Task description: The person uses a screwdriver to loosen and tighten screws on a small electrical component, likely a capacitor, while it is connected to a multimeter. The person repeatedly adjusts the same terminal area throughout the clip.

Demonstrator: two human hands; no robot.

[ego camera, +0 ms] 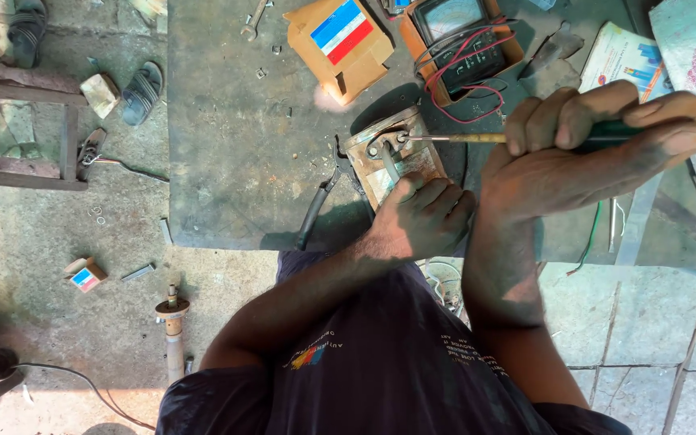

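A worn metal part point(392, 157) with bolts at its top lies near the front edge of a dark metal workbench point(235, 137). My left hand point(420, 217) presses down on its lower end and grips it. My right hand point(582, 145) is closed around the dark handle of a screwdriver point(461, 138). The screwdriver's shaft runs leftward, and its tip meets a bolt at the top of the part.
An open cardboard box point(340, 44) with a blue, white and red label and a meter point(461, 40) with red leads sit at the bench's back. A spanner point(253, 20), papers point(626, 56), sandals point(142, 93), a small box point(84, 275) and a shaft-like part point(172, 322) lie around.
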